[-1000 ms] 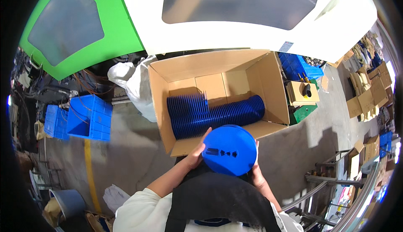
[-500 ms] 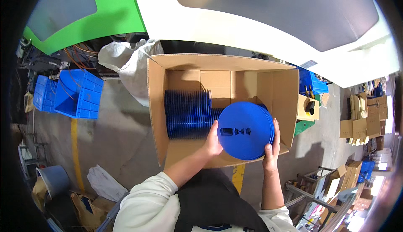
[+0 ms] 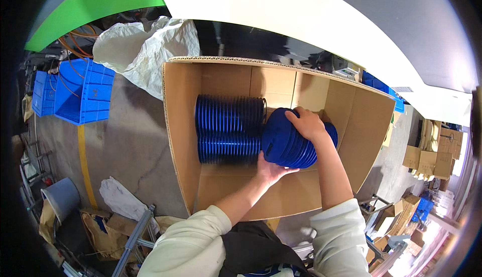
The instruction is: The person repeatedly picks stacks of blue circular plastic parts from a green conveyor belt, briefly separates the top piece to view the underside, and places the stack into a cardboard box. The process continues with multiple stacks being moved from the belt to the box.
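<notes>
Inside a cardboard box point(image 3: 178, 126) lie rows of thin blue round plastic discs point(image 3: 231, 149), standing on edge and packed side by side at the left. Right of them, my two hands hold a blue disc point(image 3: 277, 139) tilted on its edge, its slotted face turned left. Behind it several more blue discs lean in a row, so I cannot tell how many are in my grip. From below, my left hand point(image 3: 272, 171) cups the disc's lower rim. Across the top rim curls my right hand point(image 3: 307, 123), its fingers partly out of sight.
A white and green machine housing point(image 3: 281, 13) overhangs the far side. Left of the box are a crumpled white sack point(image 3: 150, 51) and blue bins point(image 3: 83, 91) on the floor. A grey bucket point(image 3: 61, 199) and a metal frame point(image 3: 133, 242) stand at the near left.
The disc, face-up above the box before, is now lower inside it and tilted on edge. My right hand has shifted from its right side to the top rim, my left underneath.
</notes>
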Motion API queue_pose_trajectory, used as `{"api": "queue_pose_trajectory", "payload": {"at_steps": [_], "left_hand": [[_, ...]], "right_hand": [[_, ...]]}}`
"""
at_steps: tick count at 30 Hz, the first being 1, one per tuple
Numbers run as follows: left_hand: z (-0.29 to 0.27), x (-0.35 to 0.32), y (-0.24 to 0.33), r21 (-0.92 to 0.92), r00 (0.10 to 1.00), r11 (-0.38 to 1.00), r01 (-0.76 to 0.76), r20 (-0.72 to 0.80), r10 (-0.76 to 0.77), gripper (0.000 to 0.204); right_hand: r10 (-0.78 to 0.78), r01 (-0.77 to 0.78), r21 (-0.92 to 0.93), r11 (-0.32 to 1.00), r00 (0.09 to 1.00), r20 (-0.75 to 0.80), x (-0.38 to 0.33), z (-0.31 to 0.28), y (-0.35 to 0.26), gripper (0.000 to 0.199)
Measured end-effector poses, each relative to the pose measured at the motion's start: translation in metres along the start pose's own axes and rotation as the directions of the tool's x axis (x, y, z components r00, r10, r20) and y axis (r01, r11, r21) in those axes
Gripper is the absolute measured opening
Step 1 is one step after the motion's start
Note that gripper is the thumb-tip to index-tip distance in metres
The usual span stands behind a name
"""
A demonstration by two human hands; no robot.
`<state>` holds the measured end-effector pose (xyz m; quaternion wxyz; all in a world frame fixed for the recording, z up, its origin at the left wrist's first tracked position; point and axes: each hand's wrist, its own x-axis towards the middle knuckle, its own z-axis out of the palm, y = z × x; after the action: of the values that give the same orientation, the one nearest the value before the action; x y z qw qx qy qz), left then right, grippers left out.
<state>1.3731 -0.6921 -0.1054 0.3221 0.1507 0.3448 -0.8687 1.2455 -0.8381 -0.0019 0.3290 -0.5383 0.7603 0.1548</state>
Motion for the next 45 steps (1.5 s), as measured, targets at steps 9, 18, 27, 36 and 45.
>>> {"api": "queue_pose_trajectory", "payload": {"at_steps": [9,18,27,36,45], "left_hand": [[-0.016,0.008,0.004,-0.287,0.975,0.958,-0.024,-0.219,-0.042,0.093],[-0.057,-0.017,0.002,0.177,0.917,0.984,0.010,-0.393,0.061,0.081],[-0.041,-0.054,-0.010,0.555,0.852,0.795,0.245,-0.514,0.096,0.070],[-0.005,-0.142,-0.119,0.960,0.984,0.275,0.040,0.011,-0.180,0.051],[-0.108,-0.345,-0.173,0.965,0.516,-0.221,0.144,-0.264,-0.815,0.043]], "right_hand": [[-0.003,0.025,-0.096,0.995,0.974,0.225,0.063,0.027,-0.021,0.079],[-0.219,0.330,0.433,0.838,0.932,-0.288,0.023,0.079,0.064,0.054],[0.273,0.177,0.873,0.454,0.905,-0.325,-0.163,0.153,0.157,0.050],[0.463,0.163,0.742,0.651,0.689,-0.557,-0.373,0.210,0.079,0.045],[0.927,0.183,0.935,0.305,0.167,-0.335,-0.583,0.405,-0.095,0.047]]}}
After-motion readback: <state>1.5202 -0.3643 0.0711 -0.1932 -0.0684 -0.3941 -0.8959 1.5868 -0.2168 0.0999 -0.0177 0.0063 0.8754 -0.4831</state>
